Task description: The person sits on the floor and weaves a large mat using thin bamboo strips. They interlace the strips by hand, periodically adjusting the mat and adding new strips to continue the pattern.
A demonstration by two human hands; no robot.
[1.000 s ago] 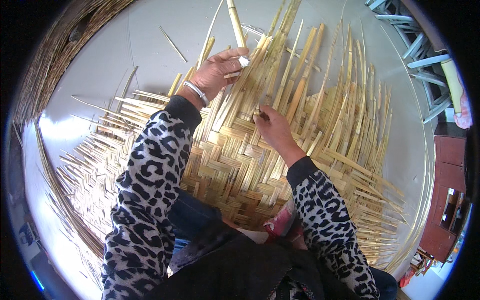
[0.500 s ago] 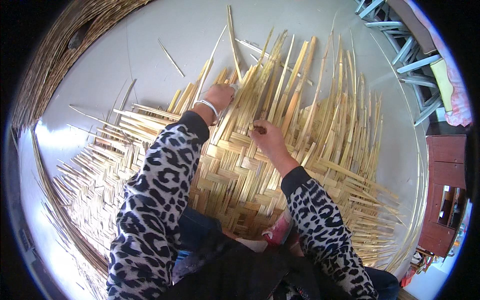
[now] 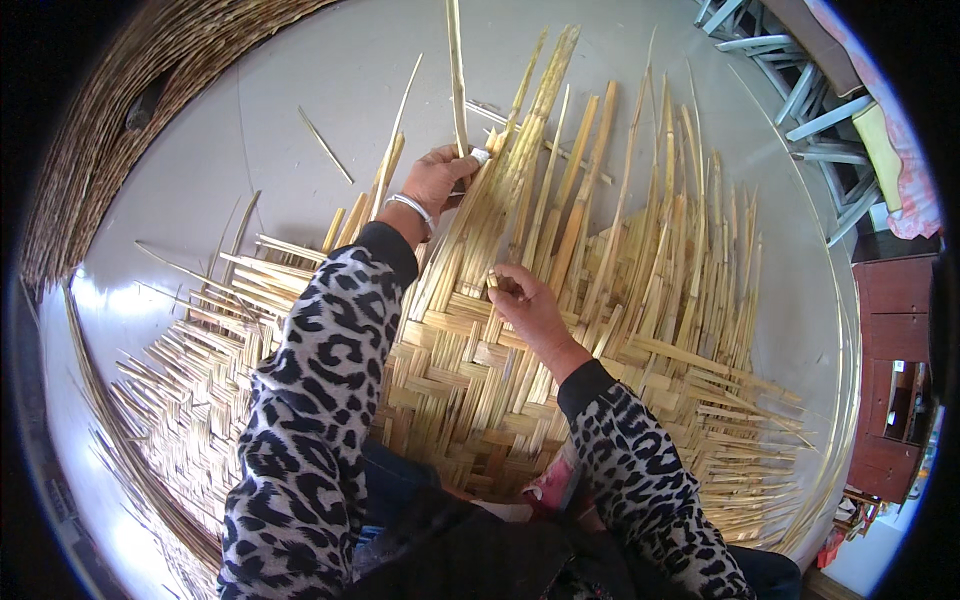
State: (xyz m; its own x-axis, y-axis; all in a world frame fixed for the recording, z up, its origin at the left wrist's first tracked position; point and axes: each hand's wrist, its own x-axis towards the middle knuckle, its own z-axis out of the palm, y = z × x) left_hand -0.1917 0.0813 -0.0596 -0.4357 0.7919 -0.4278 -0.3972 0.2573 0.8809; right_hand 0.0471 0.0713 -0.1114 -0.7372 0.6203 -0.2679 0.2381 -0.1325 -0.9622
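Observation:
A half-woven mat (image 3: pixel 470 350) of flat, pale yellow split-reed strips spreads in front of me, its loose strip ends fanning out at the far side and both flanks. At its far edge my left hand (image 3: pixel 436 182) is closed on a reed strip (image 3: pixel 457 85) that stands up and away from the mat. White wrapping shows on one of its fingers, and a bracelet rings the wrist. Nearer me and to the right, my right hand (image 3: pixel 532 310) pinches the end of a narrow strip (image 3: pixel 492 281) just above the weave. Its lower part merges with the other strips.
A large bundle of thin brown stalks (image 3: pixel 90 150) lies at the far left. Loose strips (image 3: pixel 326 145) are scattered on the grey floor (image 3: pixel 380 75). Stacked grey-legged stools (image 3: pixel 800 100) stand at the far right, with a reddish-brown cabinet (image 3: pixel 895 310) below them.
The strip in my left hand has risen and now stands more upright. My left hand has moved slightly away from me, while the right has shifted a little left and toward me.

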